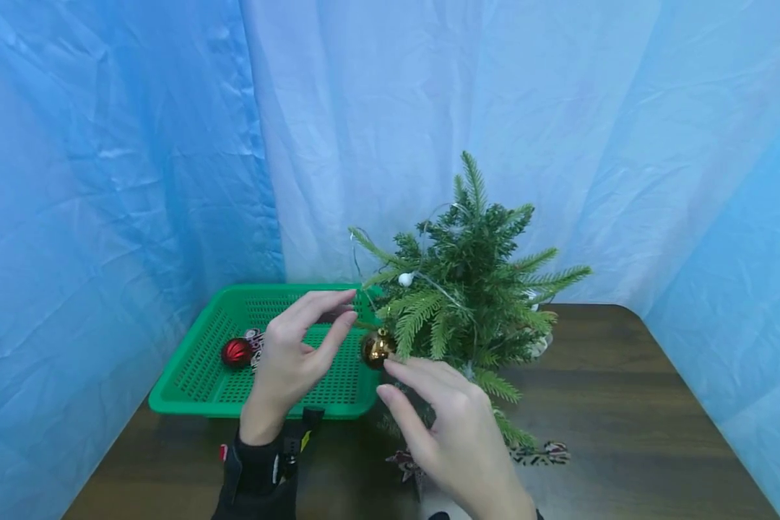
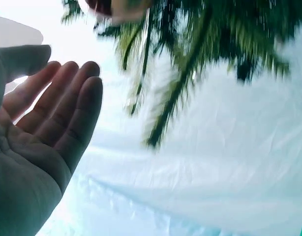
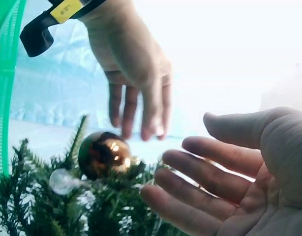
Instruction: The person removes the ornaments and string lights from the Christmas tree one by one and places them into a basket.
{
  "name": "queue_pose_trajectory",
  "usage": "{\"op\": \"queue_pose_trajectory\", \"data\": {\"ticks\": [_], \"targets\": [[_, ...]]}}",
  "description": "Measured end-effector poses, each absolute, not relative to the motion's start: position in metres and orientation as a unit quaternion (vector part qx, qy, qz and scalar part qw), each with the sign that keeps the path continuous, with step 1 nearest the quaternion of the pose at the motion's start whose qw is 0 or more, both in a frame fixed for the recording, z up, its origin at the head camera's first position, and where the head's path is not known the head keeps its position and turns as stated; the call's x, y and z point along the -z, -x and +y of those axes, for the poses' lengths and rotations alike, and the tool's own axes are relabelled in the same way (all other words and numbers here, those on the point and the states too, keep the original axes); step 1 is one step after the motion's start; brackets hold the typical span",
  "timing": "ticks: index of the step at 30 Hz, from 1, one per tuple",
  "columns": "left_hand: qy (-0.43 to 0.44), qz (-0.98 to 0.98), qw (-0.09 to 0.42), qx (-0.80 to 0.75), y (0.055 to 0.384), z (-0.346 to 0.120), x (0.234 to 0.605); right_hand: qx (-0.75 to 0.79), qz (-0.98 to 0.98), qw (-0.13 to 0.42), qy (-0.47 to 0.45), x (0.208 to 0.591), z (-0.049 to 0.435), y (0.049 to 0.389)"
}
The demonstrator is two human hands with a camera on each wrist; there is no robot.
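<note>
A shiny gold bauble (image 1: 377,349) hangs from a branch on the left side of a small artificial Christmas tree (image 1: 474,274). My left hand (image 1: 299,354) hovers left of the bauble, over the basket, its fingers loosely bent and holding nothing. Just right of and below the bauble is my right hand (image 1: 458,426), thumb and fingers spread apart. In the right wrist view a gap shows between the bauble (image 3: 105,155) and both hands. A light string with a white bulb (image 1: 406,279) runs over the branches.
Behind my left hand stands a green plastic basket (image 1: 188,347) with a red bauble (image 1: 237,353) and a patterned ornament (image 1: 256,345) inside. A star-shaped ornament (image 1: 404,462) and a striped ornament (image 1: 546,453) lie near the tree's foot on the brown table (image 1: 624,404). Blue curtains (image 1: 364,144) hang behind.
</note>
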State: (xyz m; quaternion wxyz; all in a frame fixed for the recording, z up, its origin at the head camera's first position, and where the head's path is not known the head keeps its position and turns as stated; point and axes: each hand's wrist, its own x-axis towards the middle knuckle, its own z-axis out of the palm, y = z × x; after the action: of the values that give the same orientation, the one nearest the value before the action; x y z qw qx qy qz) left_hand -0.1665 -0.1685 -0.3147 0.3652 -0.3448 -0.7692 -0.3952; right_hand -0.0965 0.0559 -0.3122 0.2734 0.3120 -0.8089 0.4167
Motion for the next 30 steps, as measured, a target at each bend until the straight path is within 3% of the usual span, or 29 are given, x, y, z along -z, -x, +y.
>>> {"op": "queue_pose_trajectory", "data": {"ticks": [6, 17, 24, 30], "targets": [[0.354, -0.769, 0.321, 0.424, 0.168, -0.156, 0.320, -0.400, -0.830, 0.263, -0.287, 0.316, 0.055, 0.102], [0.342, -0.798, 0.270, 0.416, 0.174, -0.158, 0.326, -0.304, -0.908, 0.173, -0.232, 0.327, 0.049, 0.113], [0.317, -0.807, 0.225, 0.444, 0.169, -0.158, 0.328, -0.280, -0.919, 0.200, -0.194, 0.338, 0.039, 0.126], [0.314, -0.801, 0.218, 0.461, 0.166, -0.156, 0.326, -0.272, -0.920, 0.221, -0.176, 0.339, 0.038, 0.130]]}}
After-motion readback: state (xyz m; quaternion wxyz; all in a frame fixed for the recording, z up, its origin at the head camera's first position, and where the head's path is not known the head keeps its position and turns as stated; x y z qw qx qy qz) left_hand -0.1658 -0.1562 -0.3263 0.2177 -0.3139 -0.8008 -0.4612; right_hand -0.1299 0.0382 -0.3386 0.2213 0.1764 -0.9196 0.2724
